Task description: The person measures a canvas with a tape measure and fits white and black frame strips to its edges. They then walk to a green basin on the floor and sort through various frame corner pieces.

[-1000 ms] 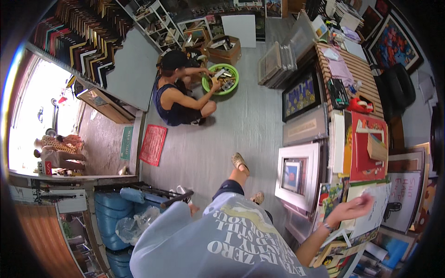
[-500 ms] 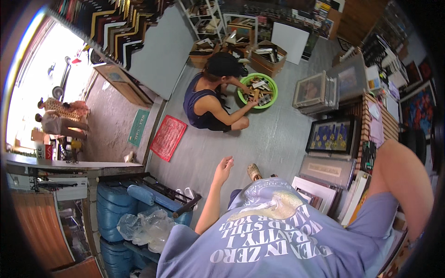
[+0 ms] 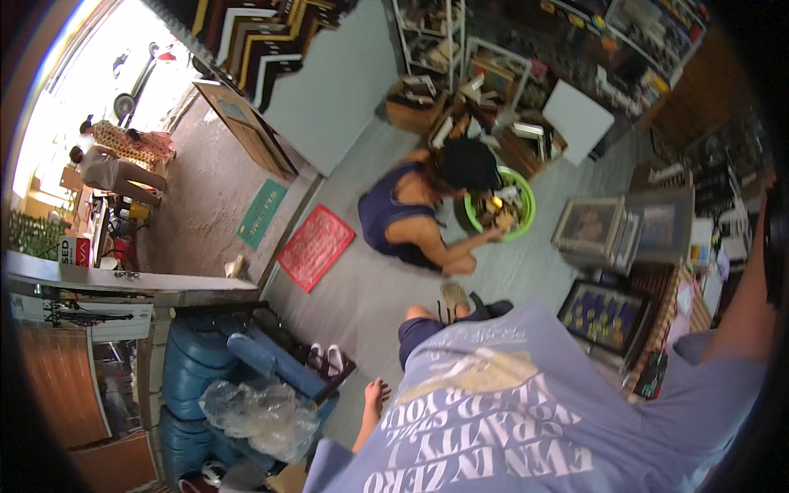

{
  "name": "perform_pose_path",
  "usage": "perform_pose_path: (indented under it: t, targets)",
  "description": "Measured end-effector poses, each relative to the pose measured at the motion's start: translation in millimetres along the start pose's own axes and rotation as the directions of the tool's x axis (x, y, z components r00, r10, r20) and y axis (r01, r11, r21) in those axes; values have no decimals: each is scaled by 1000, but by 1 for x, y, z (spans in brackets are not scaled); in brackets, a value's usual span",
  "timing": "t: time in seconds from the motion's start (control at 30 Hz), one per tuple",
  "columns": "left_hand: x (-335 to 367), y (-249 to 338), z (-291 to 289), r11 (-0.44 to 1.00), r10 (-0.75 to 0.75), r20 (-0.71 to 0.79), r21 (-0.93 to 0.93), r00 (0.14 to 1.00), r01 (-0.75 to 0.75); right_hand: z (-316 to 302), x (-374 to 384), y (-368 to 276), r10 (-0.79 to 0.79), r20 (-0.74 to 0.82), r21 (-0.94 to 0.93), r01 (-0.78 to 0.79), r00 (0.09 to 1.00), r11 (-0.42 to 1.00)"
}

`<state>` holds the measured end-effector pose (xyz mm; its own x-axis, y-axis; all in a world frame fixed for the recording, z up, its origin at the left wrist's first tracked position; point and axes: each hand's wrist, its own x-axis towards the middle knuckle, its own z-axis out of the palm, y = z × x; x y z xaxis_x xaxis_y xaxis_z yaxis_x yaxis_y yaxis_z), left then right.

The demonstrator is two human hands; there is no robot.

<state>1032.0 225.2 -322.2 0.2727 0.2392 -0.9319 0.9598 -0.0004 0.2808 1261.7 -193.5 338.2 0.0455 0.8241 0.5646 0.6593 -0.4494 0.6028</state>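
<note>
My left hand hangs low beside my body, near the blue padded seat. Its fingers are loosely curled and a little apart, and nothing shows in them. My right arm is raised along the right rim; its hand is cut off from view. In front of me a person in a dark cap and navy sleeveless top crouches by a bright green tub. Frame-moulding offcuts and other small pieces fill the tub, and the person's hand reaches to its near edge.
Framed pictures and a framed medal display lean at right. Boxes of offcuts stand at the back. A red mat and a green mat lie near the doorway. Clear plastic bags rest on the seat.
My view has turned and shifted, so the crouching person and tub appear farther right. My left hand has dropped lower beside my body. My raised right arm now reaches farther up the rim.
</note>
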Motion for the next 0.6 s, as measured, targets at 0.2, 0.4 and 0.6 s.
perform_pose_path:
  t: [0.2, 0.4, 0.6]
  targets:
    - [30, 106, 32, 902, 160, -104, -388, 982, -189, 172, -9, 20, 283, 196, 303, -333, 939, 893]
    - [119, 235, -22, 954, 174, 2, -248, 985, -168, 403, 4, -23, 411, 503, 467, -639, 760, 611]
    - [204, 320, -298, 824, 288, -31, 517, 957, -232, 576, 82, -32, 540, 598, 441, -806, 592, 396]
